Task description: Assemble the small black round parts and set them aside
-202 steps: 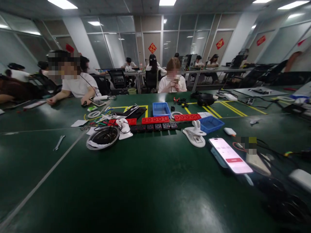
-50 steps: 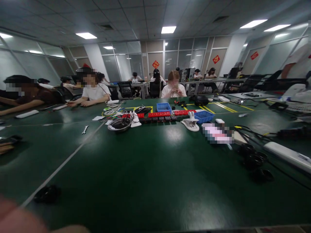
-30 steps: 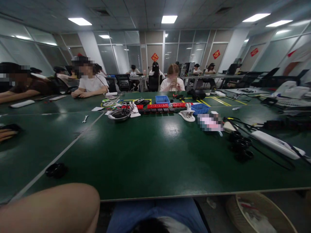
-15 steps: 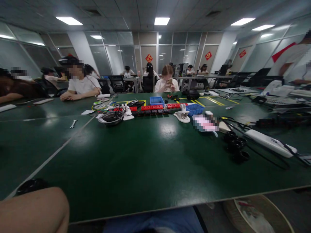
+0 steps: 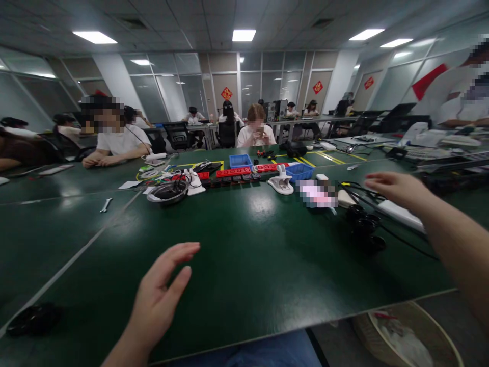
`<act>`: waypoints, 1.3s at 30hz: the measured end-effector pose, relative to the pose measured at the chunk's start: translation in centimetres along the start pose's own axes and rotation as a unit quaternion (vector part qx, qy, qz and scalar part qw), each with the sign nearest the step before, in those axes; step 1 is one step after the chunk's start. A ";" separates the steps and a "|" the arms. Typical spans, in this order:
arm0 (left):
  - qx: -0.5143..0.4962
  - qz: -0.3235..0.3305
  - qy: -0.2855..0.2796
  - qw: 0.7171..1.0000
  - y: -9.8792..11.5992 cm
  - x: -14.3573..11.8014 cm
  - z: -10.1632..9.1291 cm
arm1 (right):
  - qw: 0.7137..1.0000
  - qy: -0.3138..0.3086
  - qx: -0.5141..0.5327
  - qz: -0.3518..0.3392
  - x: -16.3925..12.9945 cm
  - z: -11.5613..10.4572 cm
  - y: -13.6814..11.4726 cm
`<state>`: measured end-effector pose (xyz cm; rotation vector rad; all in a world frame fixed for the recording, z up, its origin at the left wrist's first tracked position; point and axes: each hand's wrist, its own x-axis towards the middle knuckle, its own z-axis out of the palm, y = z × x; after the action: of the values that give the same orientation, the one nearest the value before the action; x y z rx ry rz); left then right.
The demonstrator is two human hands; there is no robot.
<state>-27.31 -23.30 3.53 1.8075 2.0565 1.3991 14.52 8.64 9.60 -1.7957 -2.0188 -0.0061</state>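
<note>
Both hands are up over the tabletop [image 5: 244,265] and empty. Left hand [image 5: 162,295] hovers above bare green surface near the front edge, palm turned inward, fingers [image 5: 179,252] loosely spread, touching nothing. Right hand [image 5: 395,188] is stretched further out, palm down, fingers [image 5: 372,179] extended and slightly apart, hanging just over the black cables [image 5: 357,196] and the black round parts [image 5: 364,227]; no contact visible. Landmark is the phone [image 5: 316,195], lying flat with its screen up, probably so it reads from the seat. Right hand is just right of the phone; the round parts sit right of it and nearer the front edge, clustered together. A white power strip [image 5: 399,214] lies right of the phone, under the right forearm, cables running to it. Just behind-left of the phone is a white clamp [image 5: 280,184], with a blue bin [image 5: 299,172] behind it. A row of red blocks [image 5: 244,171] runs left of the phone along the table's middle, lined up end to end like a parts stock. Further left is a metal bowl [image 5: 167,192] holding wires, and well left a wrench [image 5: 106,205]. A black lump [image 5: 32,318] sits far left at the front edge; can't tell what it is. Wicker basket [image 5: 410,334] on the floor below the right front corner, looks like a scrap bin. Other people sit across the table, their hands well away.
</note>
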 end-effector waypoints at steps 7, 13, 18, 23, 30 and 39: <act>0.079 -0.018 -0.112 0.990 -2.4 0.6 3.8 | 0.964 -0.231 -0.114 0.069 2.0 3.8 1.2; 0.075 -0.052 -0.128 0.988 -2.2 0.8 3.5 | 0.950 -0.262 -0.158 0.058 2.3 4.6 1.1; 0.076 -0.036 -0.125 0.989 -2.3 0.8 3.5 | 0.950 -0.262 -0.163 0.055 2.0 5.0 0.9; 0.080 -0.026 -0.135 0.987 -2.3 0.6 3.6 | 0.949 -0.255 -0.178 0.054 0.4 4.5 -1.2; 0.057 -0.004 -0.123 0.991 -2.2 0.3 3.4 | 0.952 -0.246 -0.185 0.009 -2.5 3.9 -4.3; 0.020 0.004 -0.135 0.991 -1.7 0.0 3.3 | 0.969 -0.202 -0.034 -0.140 -8.8 6.7 -11.5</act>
<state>-26.66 -21.21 0.48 1.9001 1.9539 1.0519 2.03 0.39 3.89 -1.6344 -2.5754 0.2246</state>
